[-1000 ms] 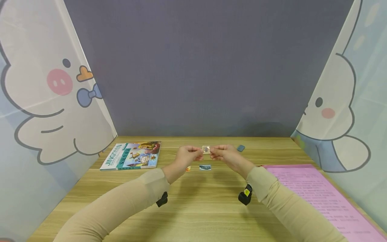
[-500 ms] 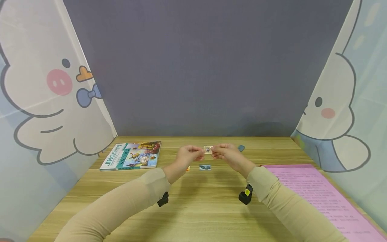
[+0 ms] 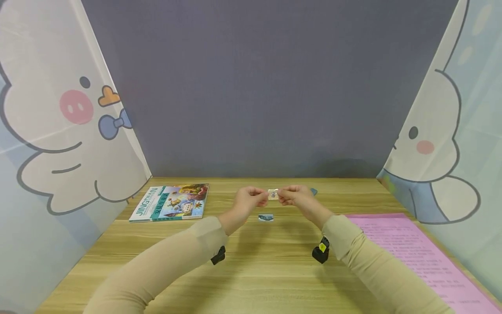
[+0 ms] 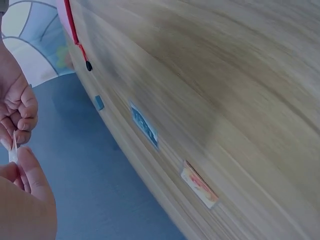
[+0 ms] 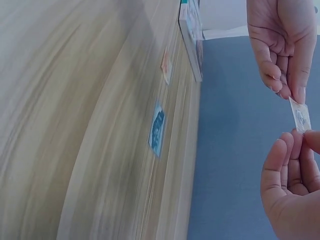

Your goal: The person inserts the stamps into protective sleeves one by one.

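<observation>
Above the table, my two hands hold a small pale-bordered stamp (image 3: 273, 194) with a greyish picture in its middle. My left hand (image 3: 246, 201) pinches its left edge, and my right hand (image 3: 301, 199) pinches its right edge between thumb and finger. In the right wrist view the stamp (image 5: 301, 116) is tilted between both sets of fingertips. Below the hands, a blue picture stamp (image 3: 266, 217) lies flat on the table. Beside it lies an orange-and-white stamp (image 4: 199, 185), which my left arm hides in the head view.
On the left of the wooden table (image 3: 251, 283) lies a book (image 3: 170, 203) with a colourful cover. A pink printed sheet (image 3: 415, 257) covers part of the right side. A small blue block (image 4: 99, 102) sits near the back, partly behind my right hand. A grey panel (image 3: 251, 87) stands behind.
Both hands and the stamp have shifted slightly to the right. The orange stamp has gone out of sight behind my left arm in the head view.
</observation>
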A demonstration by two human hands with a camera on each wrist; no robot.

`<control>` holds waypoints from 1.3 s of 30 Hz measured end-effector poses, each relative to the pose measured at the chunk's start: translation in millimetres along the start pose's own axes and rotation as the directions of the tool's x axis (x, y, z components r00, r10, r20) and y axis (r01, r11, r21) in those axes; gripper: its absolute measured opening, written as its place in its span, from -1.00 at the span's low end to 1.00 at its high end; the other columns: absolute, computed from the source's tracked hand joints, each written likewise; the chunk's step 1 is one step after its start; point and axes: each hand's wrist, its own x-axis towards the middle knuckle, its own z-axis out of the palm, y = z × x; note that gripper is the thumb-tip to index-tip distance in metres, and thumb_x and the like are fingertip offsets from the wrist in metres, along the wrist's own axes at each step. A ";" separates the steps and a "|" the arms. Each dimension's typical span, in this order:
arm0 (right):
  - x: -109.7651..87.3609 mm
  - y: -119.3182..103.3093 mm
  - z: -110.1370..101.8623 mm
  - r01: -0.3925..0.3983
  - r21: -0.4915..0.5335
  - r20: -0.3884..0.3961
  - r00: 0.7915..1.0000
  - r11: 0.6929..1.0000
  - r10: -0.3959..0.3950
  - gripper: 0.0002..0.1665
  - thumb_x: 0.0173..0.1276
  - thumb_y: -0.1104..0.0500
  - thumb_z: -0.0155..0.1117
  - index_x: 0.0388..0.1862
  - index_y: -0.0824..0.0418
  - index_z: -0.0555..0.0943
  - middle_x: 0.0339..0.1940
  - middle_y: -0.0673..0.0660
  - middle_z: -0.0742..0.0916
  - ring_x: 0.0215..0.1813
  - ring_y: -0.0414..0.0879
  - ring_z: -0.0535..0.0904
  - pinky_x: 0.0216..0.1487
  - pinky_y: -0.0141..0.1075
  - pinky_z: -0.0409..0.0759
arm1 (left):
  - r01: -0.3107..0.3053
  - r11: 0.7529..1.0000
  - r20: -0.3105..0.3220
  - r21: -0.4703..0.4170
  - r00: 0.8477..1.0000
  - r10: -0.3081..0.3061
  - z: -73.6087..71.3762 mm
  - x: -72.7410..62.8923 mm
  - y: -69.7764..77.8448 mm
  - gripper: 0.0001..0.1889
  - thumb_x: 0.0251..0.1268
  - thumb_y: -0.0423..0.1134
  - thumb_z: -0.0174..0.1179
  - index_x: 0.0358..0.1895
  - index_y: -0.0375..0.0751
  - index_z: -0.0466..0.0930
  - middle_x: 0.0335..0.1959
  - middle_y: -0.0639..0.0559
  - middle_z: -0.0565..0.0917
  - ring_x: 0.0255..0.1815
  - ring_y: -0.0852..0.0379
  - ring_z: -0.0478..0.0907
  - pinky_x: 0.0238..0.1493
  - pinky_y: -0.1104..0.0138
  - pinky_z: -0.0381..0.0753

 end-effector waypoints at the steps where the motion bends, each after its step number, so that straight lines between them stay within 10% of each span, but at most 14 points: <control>1: 0.4 0.2 -0.9 0.002 -0.001 -0.004 1.000 1.000 -0.002 -0.67 0.41 0.16 0.24 -0.04 0.43 0.58 -0.32 0.08 0.70 -0.22 -0.08 0.63 0.07 -0.13 0.67 | 0.004 1.000 -0.002 0.004 1.000 -0.004 1.3 0.7 -0.1 -0.82 0.30 -0.32 0.26 -0.15 -0.40 0.66 -0.30 -0.18 0.72 -0.28 -0.03 0.72 -0.05 0.12 0.73; 27: 19.5 26.8 -21.2 -0.174 -0.111 -0.091 0.982 0.979 0.164 -0.68 0.39 0.29 0.19 -0.01 0.54 0.55 -0.37 0.13 0.71 -0.38 -0.17 0.62 -0.13 -0.27 0.72 | 0.191 0.935 -0.031 0.300 0.981 -0.190 38.6 36.5 -15.7 -0.92 0.17 -0.38 0.30 -0.38 -0.36 0.72 -0.45 -0.12 0.75 -0.20 -0.15 0.73 -0.08 0.19 0.74; 39: 18.4 37.1 -26.7 -0.285 -0.099 -0.114 0.955 0.953 0.274 -0.82 0.29 0.40 0.17 -0.17 0.52 0.58 -0.58 0.05 0.64 -0.57 -0.23 0.56 -0.46 -0.46 0.62 | 0.314 0.920 -0.036 0.236 0.949 -0.314 59.5 49.4 -29.8 -0.86 -0.04 -0.61 0.28 -0.32 -0.55 0.65 -0.53 -0.21 0.71 -0.47 -0.05 0.73 -0.38 0.31 0.76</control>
